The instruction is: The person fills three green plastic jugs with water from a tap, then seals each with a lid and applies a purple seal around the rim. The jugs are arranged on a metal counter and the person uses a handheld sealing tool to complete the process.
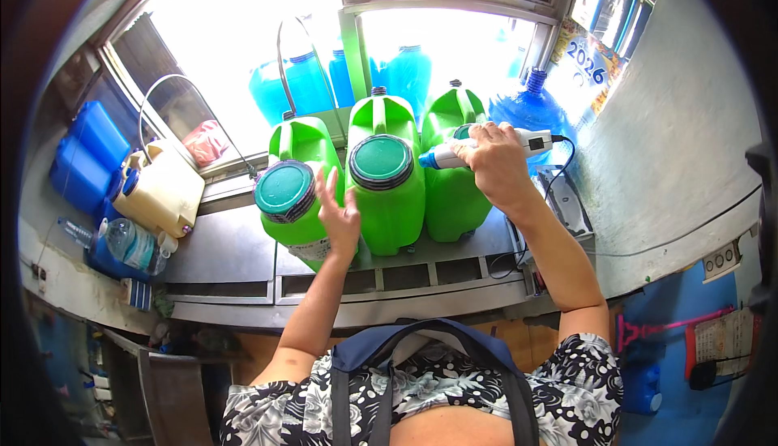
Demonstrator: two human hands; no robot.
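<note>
Three bright green plastic water jugs stand in a row on a metal counter: the left jug (pixel 304 142), the middle jug (pixel 392 221) and the right jug (pixel 447 203). A teal screw cap (pixel 284 188) on the left jug has a dark band around its rim. Beside that cap is my left hand (pixel 339 215), fingers apart and holding nothing; whether its fingertips touch the band is unclear. My right hand (pixel 498 157) grips a white corded heat gun (pixel 447 157), its blue nozzle pointing left toward the middle jug's teal cap (pixel 381 161). The right jug's cap is mostly hidden behind that hand.
A large blue round water bottle (pixel 529 106) stands at the right by the wall. On the left are a cream jug (pixel 161 188), a blue jug (pixel 91 157) and a clear bottle (pixel 130 242). A power cord (pixel 571 154) hangs from the heat gun.
</note>
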